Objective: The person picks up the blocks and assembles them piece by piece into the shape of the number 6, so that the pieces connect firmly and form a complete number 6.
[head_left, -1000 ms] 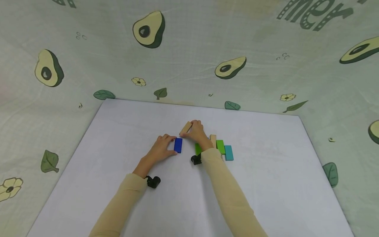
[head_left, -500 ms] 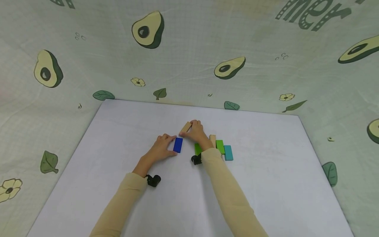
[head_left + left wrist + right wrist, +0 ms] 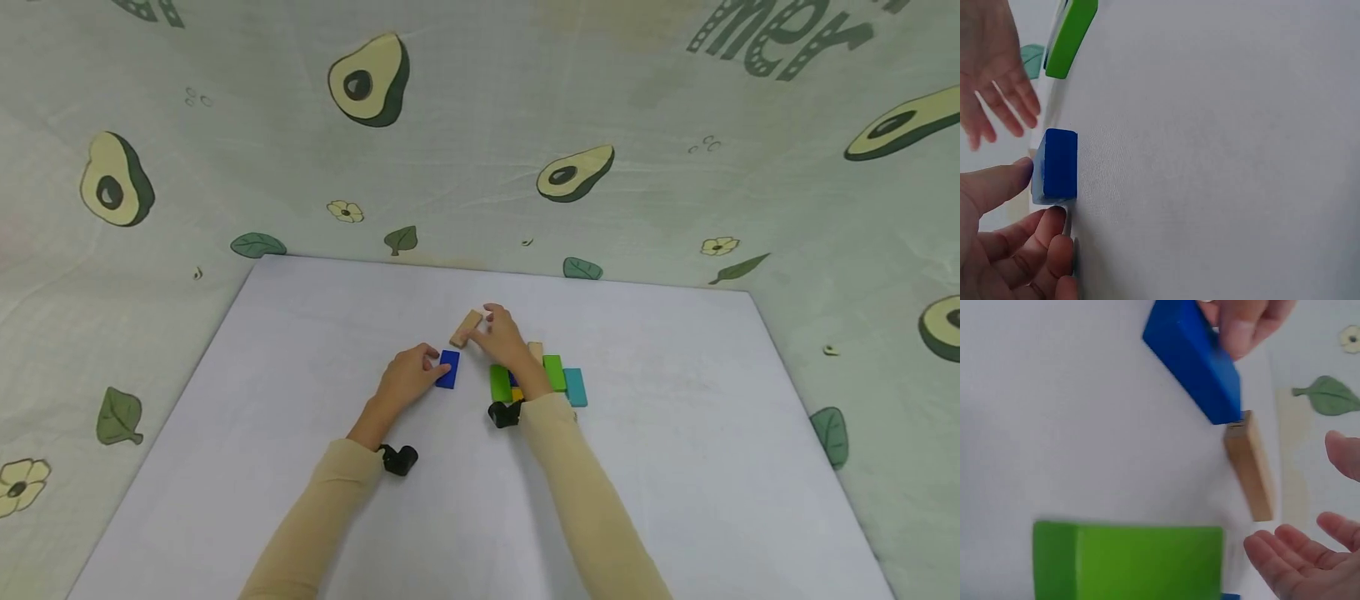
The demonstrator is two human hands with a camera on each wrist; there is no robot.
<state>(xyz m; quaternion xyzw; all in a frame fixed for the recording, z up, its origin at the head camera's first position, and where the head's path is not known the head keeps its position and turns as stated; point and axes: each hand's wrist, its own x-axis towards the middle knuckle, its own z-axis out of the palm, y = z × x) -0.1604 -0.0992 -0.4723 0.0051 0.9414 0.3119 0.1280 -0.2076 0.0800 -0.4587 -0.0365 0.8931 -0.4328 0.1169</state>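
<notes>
A blue block lies on the white table. My left hand is at its left side, and in the left wrist view the thumb and a fingertip meet the blue block, pinching it. Just beyond lies a plain wooden block at a slant, its near end close to the blue block's far end. My right hand hovers beside the wooden block with fingers spread loosely. In the right wrist view those fingers stand apart from the wooden block.
Right of the blue block, partly behind my right wrist, is a group of blocks: a green block, a yellow block, another wooden block, a second green block and a teal block. An avocado-print cloth surrounds the table.
My right hand has let go of the wooden block and drawn slightly away to the right. My left hand's fingers have drawn in from the blue block's two ends, the thumb now upon it.
</notes>
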